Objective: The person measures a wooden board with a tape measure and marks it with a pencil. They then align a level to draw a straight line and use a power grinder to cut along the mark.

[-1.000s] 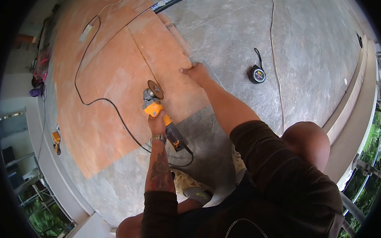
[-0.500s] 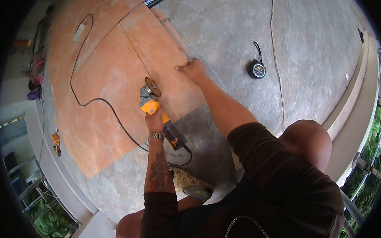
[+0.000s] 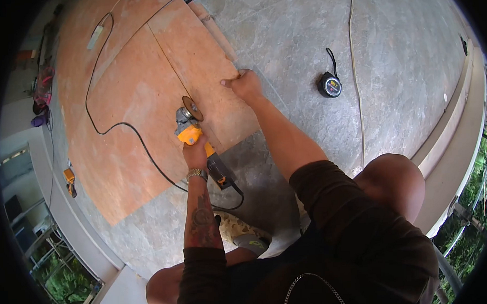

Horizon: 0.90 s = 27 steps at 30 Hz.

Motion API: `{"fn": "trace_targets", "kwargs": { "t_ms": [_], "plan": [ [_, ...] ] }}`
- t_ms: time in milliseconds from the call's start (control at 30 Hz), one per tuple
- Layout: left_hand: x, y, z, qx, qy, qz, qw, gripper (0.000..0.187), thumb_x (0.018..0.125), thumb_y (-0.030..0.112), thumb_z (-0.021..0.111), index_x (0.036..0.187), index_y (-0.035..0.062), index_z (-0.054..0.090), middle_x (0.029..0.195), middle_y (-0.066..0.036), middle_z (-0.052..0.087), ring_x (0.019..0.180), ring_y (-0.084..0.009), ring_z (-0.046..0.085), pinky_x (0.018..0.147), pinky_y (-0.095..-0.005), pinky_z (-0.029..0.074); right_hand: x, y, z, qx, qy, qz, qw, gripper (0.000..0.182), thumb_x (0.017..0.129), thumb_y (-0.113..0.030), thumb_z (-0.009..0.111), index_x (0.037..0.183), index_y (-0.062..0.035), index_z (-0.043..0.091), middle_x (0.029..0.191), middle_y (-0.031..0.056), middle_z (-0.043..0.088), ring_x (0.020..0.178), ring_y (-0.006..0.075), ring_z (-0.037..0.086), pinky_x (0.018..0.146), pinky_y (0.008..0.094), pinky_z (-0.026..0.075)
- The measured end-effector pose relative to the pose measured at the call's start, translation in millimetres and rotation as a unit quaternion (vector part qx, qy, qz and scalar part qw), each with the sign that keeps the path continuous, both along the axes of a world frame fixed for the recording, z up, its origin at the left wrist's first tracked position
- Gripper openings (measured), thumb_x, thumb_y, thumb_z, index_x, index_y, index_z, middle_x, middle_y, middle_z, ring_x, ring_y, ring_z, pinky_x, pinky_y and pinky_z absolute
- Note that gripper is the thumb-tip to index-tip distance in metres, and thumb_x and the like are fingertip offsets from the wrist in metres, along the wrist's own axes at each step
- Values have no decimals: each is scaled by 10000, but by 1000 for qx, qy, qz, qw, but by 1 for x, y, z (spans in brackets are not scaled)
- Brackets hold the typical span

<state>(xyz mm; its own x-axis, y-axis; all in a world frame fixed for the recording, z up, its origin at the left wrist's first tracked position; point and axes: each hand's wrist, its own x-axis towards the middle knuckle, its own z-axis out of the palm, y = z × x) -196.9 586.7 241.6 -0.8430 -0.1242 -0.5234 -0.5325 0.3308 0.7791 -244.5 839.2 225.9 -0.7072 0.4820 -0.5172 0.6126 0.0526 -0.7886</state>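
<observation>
A yellow and grey angle grinder (image 3: 190, 133) is in my left hand (image 3: 195, 152), fingers wrapped around its body. Its round disc (image 3: 192, 108) stands over the orange-brown plywood board (image 3: 134, 86), at the lower part of a long dark line in the board. My right hand (image 3: 243, 86) grips the board's right edge, thumb on top and the other fingers partly hidden at the edge. A black cord runs from the grinder's rear and loops over the board.
A black tape measure (image 3: 329, 85) lies on the grey floor (image 3: 293, 37) at the right, beside a pale cable (image 3: 354, 67). A yellow tool (image 3: 69, 177) sits at the far left. My knees and a foot are near the bottom.
The view has shifted slightly. The grinder and my left hand appear a little further left and up. Both hands keep their hold.
</observation>
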Motion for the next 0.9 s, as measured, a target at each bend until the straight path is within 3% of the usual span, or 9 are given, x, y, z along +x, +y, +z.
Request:
{"fn": "trace_targets", "kwargs": {
  "t_ms": [67, 133, 300, 433, 467, 533, 900],
  "plan": [
    [1, 1, 1, 5, -7, 0, 1000, 370, 791, 170, 737, 1102, -12, 653, 988, -59, 701, 874, -194, 678, 770, -327, 526, -1, 0, -2, 8, -6, 2, 1000, 586, 714, -380, 864, 1094, 42, 717, 1065, 250, 717, 1015, 358, 698, 889, 394, 534],
    [2, 6, 2, -16, 51, -3, 999, 298, 815, 162, 720, 1070, 16, 666, 882, -47, 682, 723, -175, 679, 643, -310, 541, 0, 0, 1, 17, -11, 4, 1000, 583, 716, -380, 864, 1097, 37, 718, 1066, 247, 718, 1013, 355, 699, 887, 391, 535],
    [2, -10, -22, -2, 41, -17, 999, 302, 824, 155, 712, 1083, 14, 646, 840, -62, 673, 651, -202, 682, 583, -327, 563, 2, 1, 4, 14, -10, 12, 1000, 578, 726, -382, 857, 1090, 44, 718, 1058, 239, 722, 1007, 348, 701, 883, 389, 538],
    [5, -7, -14, 12, 18, -6, 1000, 300, 831, 153, 706, 1085, 15, 624, 810, -75, 663, 616, -219, 678, 551, -345, 571, 3, 1, 8, 3, -10, 10, 1000, 586, 725, -392, 854, 1084, 51, 719, 1057, 241, 722, 1006, 349, 701, 883, 394, 539],
    [6, -5, -8, 12, 17, -7, 1000, 300, 831, 153, 706, 1085, 15, 624, 810, -75, 663, 616, -219, 678, 551, -345, 571, 2, 1, 4, 13, -13, 12, 1000, 592, 722, -401, 854, 1083, 49, 720, 1057, 242, 721, 1009, 349, 701, 884, 396, 540],
    [8, -2, 3, 17, -36, 8, 999, 352, 802, 156, 730, 1106, 1, 642, 969, -52, 694, 857, -191, 672, 767, -326, 519, 1, 2, 1, 23, -18, 14, 999, 597, 719, -409, 854, 1081, 47, 722, 1056, 243, 721, 1011, 350, 700, 886, 398, 540],
    [21, 1, 11, 20, -27, 5, 999, 350, 813, 150, 717, 1116, 7, 617, 940, -66, 682, 780, -192, 682, 698, -321, 542, 1, 0, -9, 33, 4, 3, 999, 602, 708, -421, 855, 1057, 51, 724, 1050, 255, 717, 1018, 370, 696, 888, 405, 536]
  ]
}}
